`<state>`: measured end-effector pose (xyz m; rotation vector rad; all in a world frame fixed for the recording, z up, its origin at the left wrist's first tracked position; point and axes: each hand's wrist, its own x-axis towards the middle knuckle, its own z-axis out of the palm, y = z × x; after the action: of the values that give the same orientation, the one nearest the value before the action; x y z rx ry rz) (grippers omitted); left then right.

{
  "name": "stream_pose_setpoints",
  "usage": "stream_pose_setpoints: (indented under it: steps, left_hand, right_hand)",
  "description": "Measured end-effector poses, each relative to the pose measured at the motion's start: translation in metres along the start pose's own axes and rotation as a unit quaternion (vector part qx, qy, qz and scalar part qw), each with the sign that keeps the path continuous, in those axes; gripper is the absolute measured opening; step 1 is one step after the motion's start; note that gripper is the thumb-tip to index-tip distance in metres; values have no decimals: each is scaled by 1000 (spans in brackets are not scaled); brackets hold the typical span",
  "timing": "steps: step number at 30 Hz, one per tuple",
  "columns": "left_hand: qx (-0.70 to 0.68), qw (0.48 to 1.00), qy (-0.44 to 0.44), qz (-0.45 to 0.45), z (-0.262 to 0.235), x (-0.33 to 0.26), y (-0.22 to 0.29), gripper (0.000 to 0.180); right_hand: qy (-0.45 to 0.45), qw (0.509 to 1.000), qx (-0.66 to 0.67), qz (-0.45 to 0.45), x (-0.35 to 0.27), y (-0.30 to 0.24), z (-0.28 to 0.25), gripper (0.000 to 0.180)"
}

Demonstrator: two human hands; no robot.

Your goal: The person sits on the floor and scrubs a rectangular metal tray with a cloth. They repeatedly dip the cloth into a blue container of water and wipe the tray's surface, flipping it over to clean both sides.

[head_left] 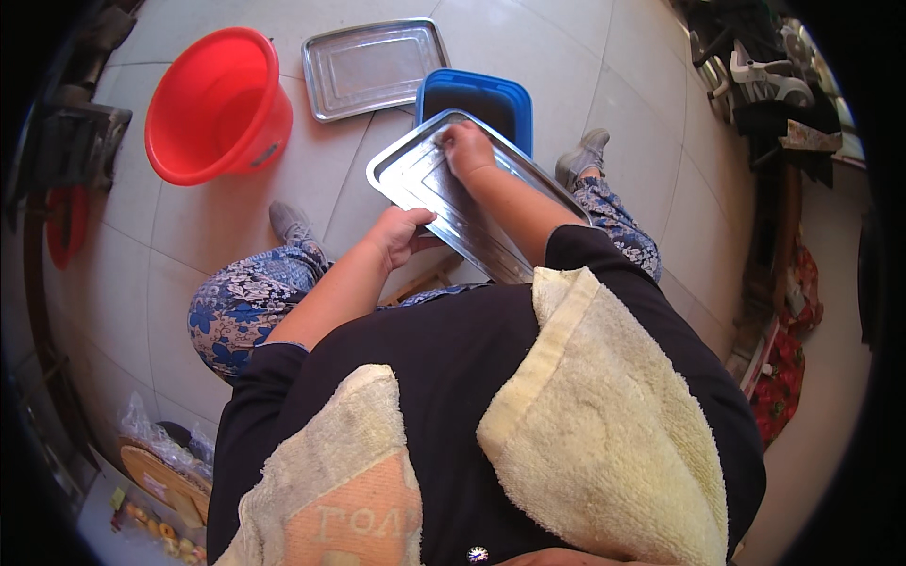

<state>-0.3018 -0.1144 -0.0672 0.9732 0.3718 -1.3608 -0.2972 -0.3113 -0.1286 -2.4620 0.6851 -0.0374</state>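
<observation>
A shiny metal tray [408, 175] is held tilted in front of me, its far edge over part of a blue tub [525, 106] with dark contents. My left hand [400, 232] grips the tray's left edge, thumb on the upper face. Pressed to the tray's inner surface near its far end is my right hand [467, 149]. Its fingers are curled together, and whatever they hold, if anything, is hidden. A second metal tray [373, 68] lies on the floor beyond, beside the blue tub.
A large red basin [209, 104] stands on the tiled floor [566, 71] at the far left. Cluttered shelving lines the right side, with a white clamp-like item [764, 77]. A round wooden board [165, 481] and a plastic bag sit at the lower left. Two towels hang over my shoulders.
</observation>
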Motion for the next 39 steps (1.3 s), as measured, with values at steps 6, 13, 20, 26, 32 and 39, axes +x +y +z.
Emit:
stream_pose_setpoints:
  steps: [6, 13, 20, 26, 32, 39]
  left_hand:
    - [31, 999, -5, -30, -2, 2, 2, 34]
    - [67, 997, -2, -26, 0, 1, 3, 34]
    - [58, 998, 15, -33, -6, 5, 0, 29]
    - [40, 998, 9, -46, 5, -6, 1, 29]
    - [20, 999, 23, -11, 6, -3, -2, 27]
    - [46, 998, 31, -9, 8, -6, 2, 33]
  right_hand:
    - [-35, 992, 118, -11, -31, -50, 4, 12]
    - [-220, 953, 180, -101, -34, -73, -1, 12]
    - [-355, 913, 127, -158, -52, -41, -46, 11]
    - [-234, 957, 104, -138, -30, -76, 0, 13]
    - [-140, 988, 38, 46, 0, -27, -5, 12]
    - [-159, 976, 96, -115, -36, -70, -4, 13]
